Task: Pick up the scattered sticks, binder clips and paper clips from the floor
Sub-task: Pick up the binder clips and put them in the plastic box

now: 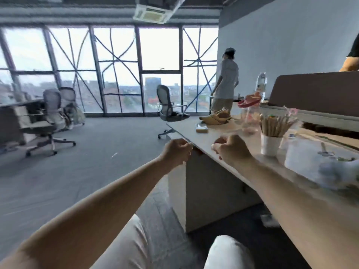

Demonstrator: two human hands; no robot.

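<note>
The view is blurred by motion. My left hand (177, 151) is curled shut against the near edge of the light desk (196, 136), with nothing visible in it. My right hand (231, 147) is a closed fist over the desktop, a little left of a white cup (270, 146) packed with wooden sticks (275, 125). I cannot see whether either fist hides something small. One pale stick (114, 155) lies on the grey carpet, well to the left of the desk. No clips are discernible on the floor.
The desk holds a clear jar (249, 121), a bottle (261, 84), a white container (303, 156) and a brown partition (314, 90). Office chairs (52, 121) (168, 109) stand on the carpet. A person (226, 80) stands by the windows. My knees (229, 253) are below.
</note>
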